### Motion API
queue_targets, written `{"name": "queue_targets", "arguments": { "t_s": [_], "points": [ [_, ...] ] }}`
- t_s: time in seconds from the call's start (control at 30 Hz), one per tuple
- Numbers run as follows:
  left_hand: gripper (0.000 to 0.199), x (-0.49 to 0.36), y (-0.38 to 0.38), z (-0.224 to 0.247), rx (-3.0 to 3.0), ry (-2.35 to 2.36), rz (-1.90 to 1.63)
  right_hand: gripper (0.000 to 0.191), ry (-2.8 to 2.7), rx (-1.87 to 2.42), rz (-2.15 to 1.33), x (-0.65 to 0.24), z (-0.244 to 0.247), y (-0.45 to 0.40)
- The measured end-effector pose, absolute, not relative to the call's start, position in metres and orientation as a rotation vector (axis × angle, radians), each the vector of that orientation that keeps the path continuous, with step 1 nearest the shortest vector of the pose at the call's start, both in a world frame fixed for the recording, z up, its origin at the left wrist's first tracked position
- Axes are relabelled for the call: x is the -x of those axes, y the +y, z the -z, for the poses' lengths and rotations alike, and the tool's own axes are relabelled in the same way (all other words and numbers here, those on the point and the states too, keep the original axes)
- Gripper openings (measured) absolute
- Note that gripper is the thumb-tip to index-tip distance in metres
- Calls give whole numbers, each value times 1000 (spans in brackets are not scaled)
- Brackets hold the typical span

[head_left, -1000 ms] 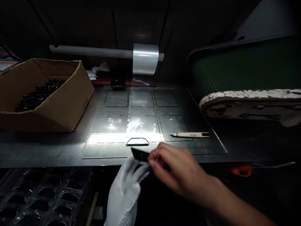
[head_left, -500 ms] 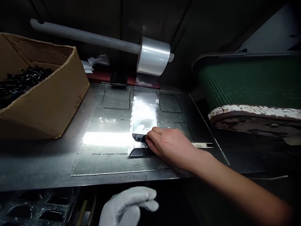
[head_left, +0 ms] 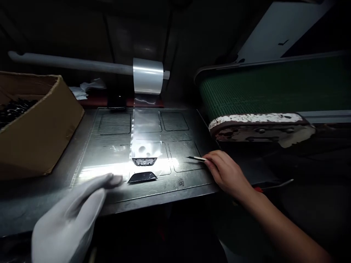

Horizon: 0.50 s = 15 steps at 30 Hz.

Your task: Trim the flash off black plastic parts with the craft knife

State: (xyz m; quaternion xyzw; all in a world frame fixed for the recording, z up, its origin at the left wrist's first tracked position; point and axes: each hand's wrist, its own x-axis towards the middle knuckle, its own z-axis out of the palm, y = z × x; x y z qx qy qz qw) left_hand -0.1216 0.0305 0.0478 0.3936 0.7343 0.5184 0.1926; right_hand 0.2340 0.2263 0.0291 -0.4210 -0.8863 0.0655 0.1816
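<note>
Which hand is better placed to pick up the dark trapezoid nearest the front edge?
Probably the left hand: it is nearer the dark trapezoid and looks free, while the right hand holds a slim tool.

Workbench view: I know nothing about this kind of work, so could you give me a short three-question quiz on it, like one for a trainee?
1. Which hand wears the white glove?

2. True or false: the cardboard box stands to the right of the film roll in the picture.

3. What do the fingers of the right hand hold?
a) the film roll
b) a slim pale tool
c) a crumpled tissue

Key:
1. The left hand.
2. False; it stands to the left.
3. b
</note>
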Motion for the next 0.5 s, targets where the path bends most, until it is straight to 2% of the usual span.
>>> {"name": "queue_targets", "arguments": {
  "t_s": [0.07,0.17,0.3,0.4,0.5],
  "points": [
    [32,130,54,-59,-1337,2179,-1287,21,-2407,1164,-209,-225,-33,224],
    [41,139,85,-63,-1796,2049,-1029,24,-2483,1010,-281,-192,-55,218],
    [29,144,107,-54,-2097,1945,-750,27,-2809,728,-271,-127,-82,210],
    [19,144,110,-48,-2151,1930,-673,26,-2968,619,-169,-84,-87,208],
    [22,145,109,-45,-2169,1948,-655,24,-3033,587,-141,-61,-85,210]
  ]
}}
